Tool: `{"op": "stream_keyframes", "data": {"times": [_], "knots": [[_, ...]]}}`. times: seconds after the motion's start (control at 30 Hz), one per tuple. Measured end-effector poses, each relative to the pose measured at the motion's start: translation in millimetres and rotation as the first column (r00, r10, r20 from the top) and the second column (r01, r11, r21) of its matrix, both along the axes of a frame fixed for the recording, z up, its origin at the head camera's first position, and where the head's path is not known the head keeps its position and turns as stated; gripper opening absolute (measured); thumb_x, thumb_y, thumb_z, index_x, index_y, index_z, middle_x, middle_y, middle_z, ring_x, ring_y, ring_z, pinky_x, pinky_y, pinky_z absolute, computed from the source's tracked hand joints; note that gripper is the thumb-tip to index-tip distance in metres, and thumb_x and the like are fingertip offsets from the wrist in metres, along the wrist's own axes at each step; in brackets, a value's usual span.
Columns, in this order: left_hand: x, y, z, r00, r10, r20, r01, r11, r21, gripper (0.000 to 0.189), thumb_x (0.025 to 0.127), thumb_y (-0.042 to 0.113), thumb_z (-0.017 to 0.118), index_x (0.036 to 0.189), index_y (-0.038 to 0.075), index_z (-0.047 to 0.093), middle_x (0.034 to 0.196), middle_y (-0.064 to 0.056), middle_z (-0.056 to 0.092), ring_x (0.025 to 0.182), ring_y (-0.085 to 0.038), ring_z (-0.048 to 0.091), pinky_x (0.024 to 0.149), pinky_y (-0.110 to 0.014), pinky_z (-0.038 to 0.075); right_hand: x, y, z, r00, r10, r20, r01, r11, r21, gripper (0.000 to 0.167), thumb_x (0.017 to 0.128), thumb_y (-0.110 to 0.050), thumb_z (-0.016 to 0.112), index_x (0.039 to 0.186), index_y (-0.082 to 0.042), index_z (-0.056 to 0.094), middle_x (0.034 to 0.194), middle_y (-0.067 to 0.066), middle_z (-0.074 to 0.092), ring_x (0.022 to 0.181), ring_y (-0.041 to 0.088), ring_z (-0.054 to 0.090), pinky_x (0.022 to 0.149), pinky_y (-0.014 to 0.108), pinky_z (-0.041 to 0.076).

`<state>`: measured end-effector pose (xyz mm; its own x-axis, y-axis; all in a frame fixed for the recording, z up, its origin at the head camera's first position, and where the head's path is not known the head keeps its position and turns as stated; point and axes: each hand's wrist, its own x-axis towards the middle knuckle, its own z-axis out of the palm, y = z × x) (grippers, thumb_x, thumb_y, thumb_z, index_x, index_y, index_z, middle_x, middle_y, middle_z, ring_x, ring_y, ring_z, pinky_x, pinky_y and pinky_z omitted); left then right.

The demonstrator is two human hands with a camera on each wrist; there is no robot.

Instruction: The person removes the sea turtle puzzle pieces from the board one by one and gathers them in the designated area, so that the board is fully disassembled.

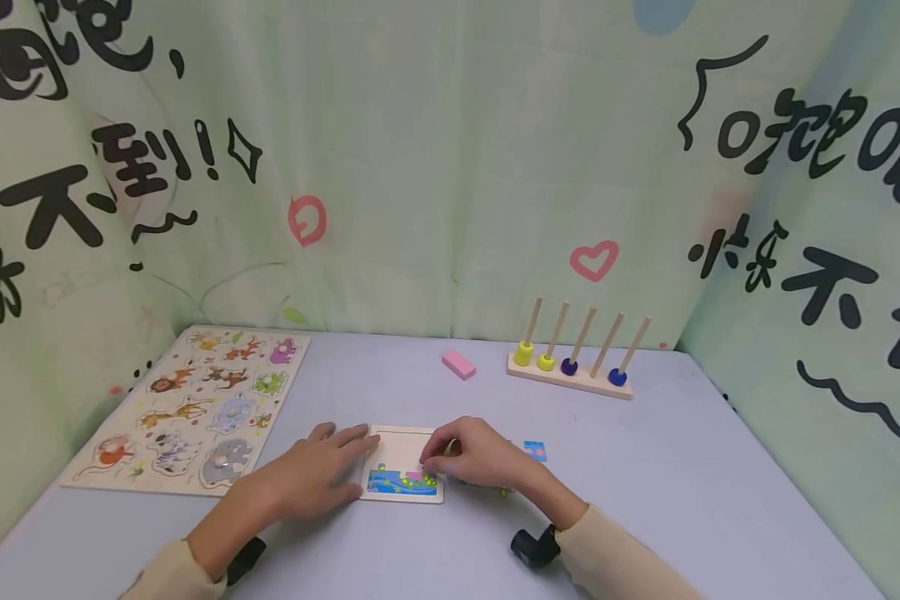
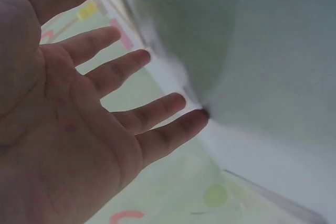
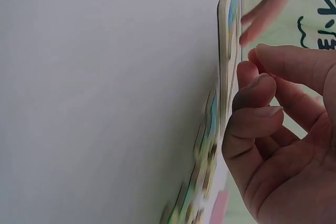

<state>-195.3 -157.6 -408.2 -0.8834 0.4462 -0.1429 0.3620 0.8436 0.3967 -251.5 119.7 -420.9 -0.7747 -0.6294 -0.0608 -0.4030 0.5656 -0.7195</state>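
Note:
A small wooden jigsaw tray [image 1: 397, 446] lies on the table, with blue, green and pink puzzle pieces [image 1: 390, 482] along its near side. My left hand [image 1: 318, 467] rests at the tray's left edge, fingers spread. In the left wrist view the palm of that left hand [image 2: 79, 103] faces the camera, bare. Over the tray's right side is my right hand [image 1: 476, 454], its fingers curled and the tips low beside the pink patch. The right wrist view shows thumb and fingertips of the right hand [image 3: 278, 108] close together; I cannot tell whether they pinch a piece.
Loose puzzle pieces [image 3: 202, 156] lie right of the tray, partly behind my right hand, with one blue piece [image 1: 535, 451] beyond it. An animal puzzle board [image 1: 195, 400] fills the left. Farther back are a pink block [image 1: 459, 364] and a peg stand [image 1: 570, 379] with yellow and blue beads.

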Motion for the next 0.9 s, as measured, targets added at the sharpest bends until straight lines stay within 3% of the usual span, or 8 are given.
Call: {"op": "stream_keyframes", "data": {"times": [0.33,0.6,0.9], "knots": [[-5.6,-3.5,-7.2,0.999,-0.011,0.035,0.01,1.0,0.024,0.073,0.098,0.046,0.073,0.161,0.018,0.047,0.174,-0.005,0.036,0.158,-0.058,0.022,0.118,-0.082,0.023,-3.8,-38,1.4,0.999,0.024,0.027,-0.024,1.0,0.019,0.008,0.098,-0.018,0.075,0.101,-0.015,0.082,0.09,-0.007,0.074,0.076,0.007,0.057,0.069,0.018,0.048],[-4.5,-3.0,-8.3,0.999,-0.029,0.031,0.028,1.0,0.009,0.077,0.097,0.048,0.073,0.16,0.015,0.047,0.174,-0.006,0.035,0.159,-0.058,0.021,0.117,-0.084,0.023,-5.2,-53,-1.4,0.999,0.042,-0.018,-0.041,0.998,0.053,0.006,0.097,-0.015,0.076,0.096,-0.015,0.082,0.082,-0.01,0.071,0.075,0.002,0.054,0.071,0.017,0.044],[-2.1,-1.9,-7.7,0.999,-0.032,0.018,0.032,0.999,-0.003,0.075,0.098,0.047,0.072,0.16,0.013,0.047,0.174,-0.006,0.036,0.158,-0.059,0.022,0.117,-0.084,0.024,-3.6,-55,-0.5,1.0,0.028,-0.015,-0.027,0.997,0.071,0.006,0.097,-0.015,0.076,0.096,-0.013,0.082,0.08,-0.009,0.069,0.074,0.003,0.053,0.069,0.016,0.043]]}}
